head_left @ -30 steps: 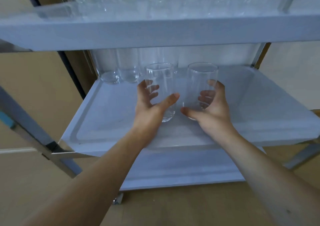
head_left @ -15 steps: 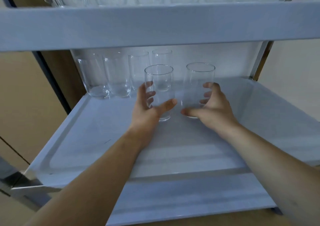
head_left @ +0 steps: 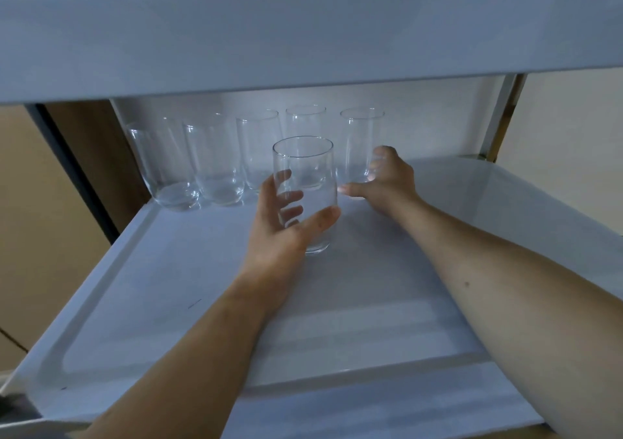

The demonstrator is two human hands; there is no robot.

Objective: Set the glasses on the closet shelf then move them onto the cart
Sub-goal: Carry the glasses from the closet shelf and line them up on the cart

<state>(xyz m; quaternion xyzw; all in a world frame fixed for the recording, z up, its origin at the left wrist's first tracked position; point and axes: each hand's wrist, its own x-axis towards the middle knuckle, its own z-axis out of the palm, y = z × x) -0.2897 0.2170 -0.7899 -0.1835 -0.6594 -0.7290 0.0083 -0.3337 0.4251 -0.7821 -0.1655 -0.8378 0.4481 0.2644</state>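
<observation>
I find no legible text, label, brand, number or sign on the glasses (head_left: pixel 303 182), the shelf tray (head_left: pixel 505 202) or the upper shelf edge (head_left: pixel 303 34).

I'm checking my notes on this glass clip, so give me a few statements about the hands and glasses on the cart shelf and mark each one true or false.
1. The left hand grips a glass near the middle of the shelf. True.
2. The right hand is at the base of a glass farther back. True.
3. The glass in the left hand lies on its side. False: it is upright.
4. The shelf holds only the two glasses at the hands. False: four more glasses stand along the back.
5. Both hands hold one glass together. False: each hand is at its own glass.
</observation>
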